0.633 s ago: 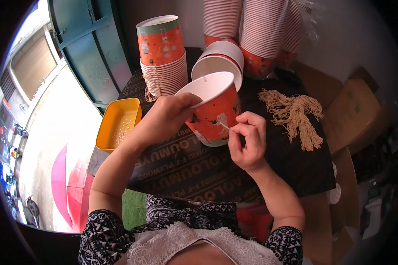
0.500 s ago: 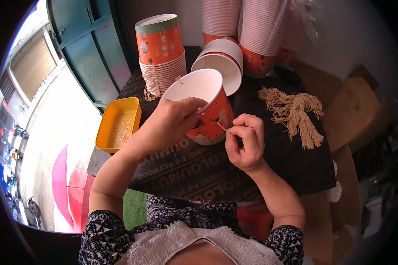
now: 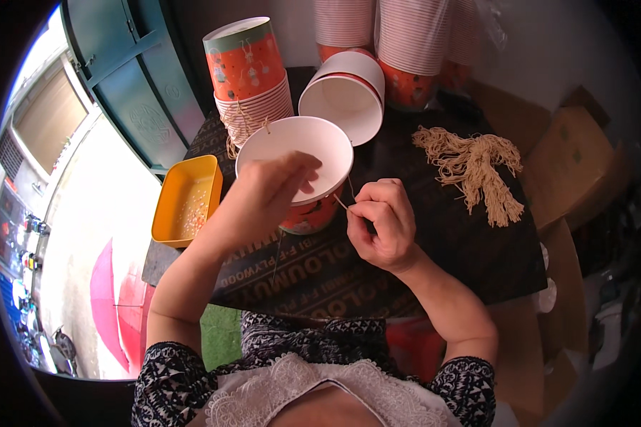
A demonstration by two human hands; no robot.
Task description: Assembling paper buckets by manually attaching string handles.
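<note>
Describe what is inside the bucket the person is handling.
The orange bucket shows white inner wall, with a bit of cord at its far rim. The left hand covers part of the inside; whatever lies behind it cannot be seen.

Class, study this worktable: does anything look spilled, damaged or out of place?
One oddity: the nested buckets behind the front bucket lie on their side, while the left-hand stack stands upside down. Nothing looks spilled; the small pale bits sit inside the yellow tray. No clear damage shows.
</note>
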